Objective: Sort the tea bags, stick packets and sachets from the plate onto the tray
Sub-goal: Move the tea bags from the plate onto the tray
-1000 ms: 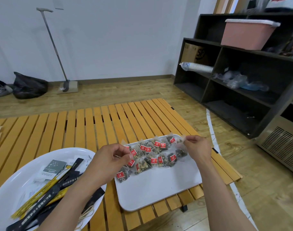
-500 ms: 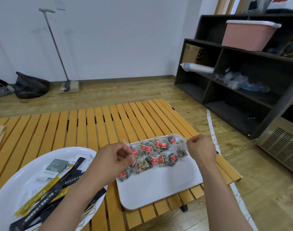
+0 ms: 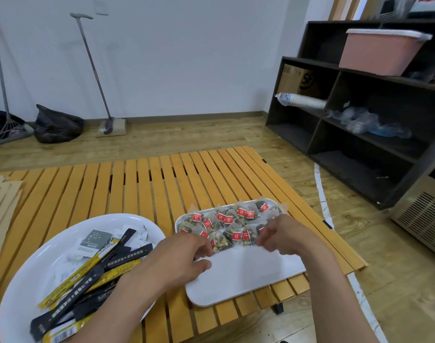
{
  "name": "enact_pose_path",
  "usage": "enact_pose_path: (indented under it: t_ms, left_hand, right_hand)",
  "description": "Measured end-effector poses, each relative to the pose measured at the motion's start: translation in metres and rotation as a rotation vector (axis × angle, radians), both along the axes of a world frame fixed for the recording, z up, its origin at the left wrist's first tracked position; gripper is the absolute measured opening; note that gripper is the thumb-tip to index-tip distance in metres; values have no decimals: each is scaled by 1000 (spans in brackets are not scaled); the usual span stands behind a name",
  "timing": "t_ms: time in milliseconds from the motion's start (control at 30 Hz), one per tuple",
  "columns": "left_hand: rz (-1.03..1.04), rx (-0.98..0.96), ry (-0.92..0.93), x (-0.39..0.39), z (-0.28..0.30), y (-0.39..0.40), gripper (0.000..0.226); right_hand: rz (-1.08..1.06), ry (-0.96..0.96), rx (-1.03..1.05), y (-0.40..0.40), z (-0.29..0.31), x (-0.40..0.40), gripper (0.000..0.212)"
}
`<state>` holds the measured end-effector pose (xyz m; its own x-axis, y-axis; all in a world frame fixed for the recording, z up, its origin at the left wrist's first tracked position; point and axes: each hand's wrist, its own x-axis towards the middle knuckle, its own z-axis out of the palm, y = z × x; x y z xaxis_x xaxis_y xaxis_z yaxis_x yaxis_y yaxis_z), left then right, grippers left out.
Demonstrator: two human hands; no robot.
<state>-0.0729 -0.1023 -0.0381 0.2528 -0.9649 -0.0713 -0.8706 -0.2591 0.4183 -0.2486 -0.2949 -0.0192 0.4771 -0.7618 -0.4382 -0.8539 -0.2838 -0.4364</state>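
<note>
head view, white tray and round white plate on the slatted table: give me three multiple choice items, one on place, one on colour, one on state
1. The pyramid tea bags with red tags lie
A. on the tray's far half
B. on the plate
C. on the floor

2. The stick packets on the round white plate are
A. pink and green
B. black and yellow
C. all white

3. The near half of the white rectangular tray is
A. stacked with packets
B. covered by a cloth
C. bare

A: the bags sit in rows at the far end.
B: both colours show.
C: only white surface shows.
</note>
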Motion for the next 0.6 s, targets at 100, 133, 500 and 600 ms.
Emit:
enact_pose_path:
  t_ms: [100, 133, 500, 600]
  left_hand:
    - [-27, 10, -23, -2, -10, 0, 28]
    - [-36, 10, -32, -3, -15, -1, 30]
    - [-105, -21, -177, -6, -30, -5, 43]
    - [-73, -97, -145, -4, -19, 6, 26]
  right_hand:
    - [176, 20, 67, 15, -5, 10, 34]
    - [188, 19, 49, 17, -8, 15, 35]
    - [229, 10, -19, 22, -9, 25, 35]
    - [234, -3, -49, 31, 0, 25, 27]
